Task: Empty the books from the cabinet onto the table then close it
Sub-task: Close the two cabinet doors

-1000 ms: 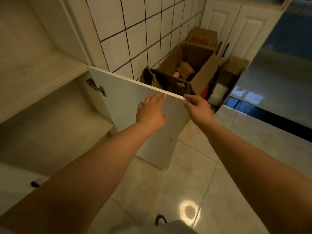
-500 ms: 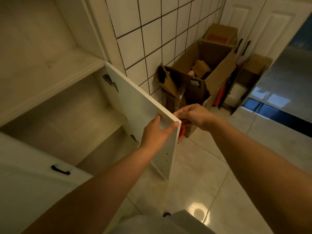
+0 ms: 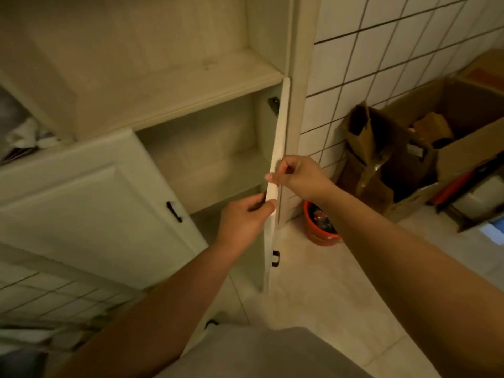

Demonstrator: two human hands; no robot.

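The cream cabinet (image 3: 174, 99) stands open with bare shelves; no books show inside it. Its right door (image 3: 278, 137) is seen edge-on, swung out toward me. My left hand (image 3: 242, 219) pinches the door's free edge from the inner side. My right hand (image 3: 296, 174) grips the same edge a little higher, from the outer side. The left door (image 3: 90, 211) with a black handle (image 3: 174, 211) hangs partly open at the left. The table is out of view.
A white tiled wall (image 3: 381, 58) runs to the right of the cabinet. A red bucket (image 3: 320, 227) sits on the floor beside the door. Open cardboard boxes (image 3: 425, 148) crowd the floor at the right. Papers lie on a shelf at far left (image 3: 24, 137).
The right door has swung from wide open against the wall to edge-on toward me. Both hands shifted onto its free edge. My view turned left toward the cabinet.
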